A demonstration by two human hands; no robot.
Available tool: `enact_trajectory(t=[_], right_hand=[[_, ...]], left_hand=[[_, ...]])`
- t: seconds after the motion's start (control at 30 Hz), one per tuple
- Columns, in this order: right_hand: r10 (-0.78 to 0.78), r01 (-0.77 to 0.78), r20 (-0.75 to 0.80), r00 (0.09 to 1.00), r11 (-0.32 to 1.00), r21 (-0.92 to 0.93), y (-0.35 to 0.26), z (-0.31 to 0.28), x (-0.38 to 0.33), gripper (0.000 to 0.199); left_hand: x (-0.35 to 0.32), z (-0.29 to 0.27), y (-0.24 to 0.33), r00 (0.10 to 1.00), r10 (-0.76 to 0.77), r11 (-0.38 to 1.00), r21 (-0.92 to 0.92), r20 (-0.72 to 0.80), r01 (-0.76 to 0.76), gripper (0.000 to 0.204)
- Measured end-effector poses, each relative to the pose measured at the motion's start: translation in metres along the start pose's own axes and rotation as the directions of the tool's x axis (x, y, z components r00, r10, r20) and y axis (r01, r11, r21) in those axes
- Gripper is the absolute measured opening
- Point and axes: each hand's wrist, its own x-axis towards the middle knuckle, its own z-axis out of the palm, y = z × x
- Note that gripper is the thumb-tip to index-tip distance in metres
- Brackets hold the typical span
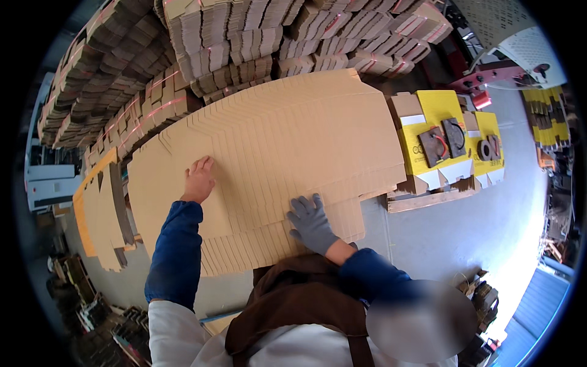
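A fanned-out row of flat brown cardboard sheets (361, 122) lies in front of me, each sheet overlapping the one beside it. My left hand (199, 179) is bare and rests on the left part of the row, its fingers extended over the cardboard with no sheet gripped. Lower and further right, near the row's near edge, my right hand (310, 223) wears a grey glove. Its fingers are spread flat on top of the sheets.
Tall strapped stacks of cardboard (244, 37) stand behind the row and at the far left. Yellow printed cartons (422, 104) with dark metal pieces on top sit on a wooden pallet (428, 200) at right. More cut cardboard (98, 208) lies at left. Machinery (489, 76) stands far right.
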Motion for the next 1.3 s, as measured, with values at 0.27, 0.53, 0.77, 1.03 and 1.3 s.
enact_trajectory(t=[0.27,0.53,0.77,1.03,1.3], right_hand=[[-0.033,0.035,-0.011,0.999,0.967,0.253,0.116,-0.027,-0.118,0.043],[0.021,-0.065,0.291,0.957,0.987,0.144,0.213,-0.032,-0.209,0.04],[-0.115,0.056,0.278,0.954,0.975,0.213,0.196,-0.039,-0.166,0.031],[-0.216,0.165,0.308,0.927,0.969,0.185,0.132,-0.03,-0.126,0.033],[-0.055,-0.011,0.273,0.96,0.972,0.234,0.048,-0.009,-0.08,0.031]], left_hand=[[-0.004,-0.003,0.049,0.939,-0.344,0.929,0.139,-0.012,0.342,0.072],[-0.062,0.052,0.256,0.922,-0.002,0.717,-0.643,-0.387,-0.268,0.005],[-0.178,0.091,0.419,0.945,0.189,0.662,-0.677,-0.266,-0.322,0.019],[-0.264,0.13,0.323,0.968,-0.226,0.532,-0.846,-0.107,0.031,0.022],[-0.435,0.298,0.25,0.852,-0.364,0.349,-0.793,0.376,0.499,0.036]])
